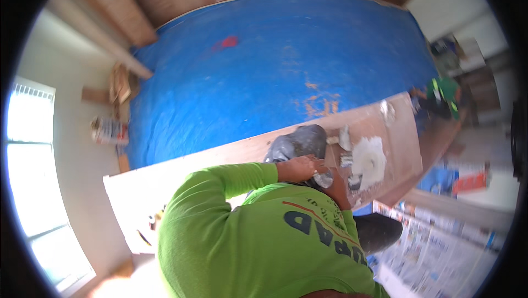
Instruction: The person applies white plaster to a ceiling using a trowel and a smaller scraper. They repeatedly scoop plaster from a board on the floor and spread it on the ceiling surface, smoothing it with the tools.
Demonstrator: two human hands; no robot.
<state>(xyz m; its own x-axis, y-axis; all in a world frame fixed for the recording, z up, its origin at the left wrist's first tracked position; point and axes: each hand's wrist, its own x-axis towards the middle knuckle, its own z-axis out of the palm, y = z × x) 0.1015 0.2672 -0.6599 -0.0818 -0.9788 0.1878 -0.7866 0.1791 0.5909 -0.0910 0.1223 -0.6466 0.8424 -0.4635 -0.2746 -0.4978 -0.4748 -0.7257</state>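
Note:
Close in front of my body, my left hand (300,167) and my right hand (337,189) come together. Between them is a small round grey-white thing (323,179), with the fingers of both hands curled about it; its kind is too blurred to tell. My grey-trousered knee (298,143) is just beyond the left hand. To the right lies a wooden board (404,133) with a broad white smear (369,161), like plaster or paint. At its near edge are a dark-and-white small object (355,182) and several white-coated pieces (345,138).
Blue sheeting (247,89) covers the floor ahead. A paint can (109,131) stands by the left wall, near a window (36,177). At the far right, a person in green (445,95) is low by the board's end. Newspaper (423,248) is spread at lower right.

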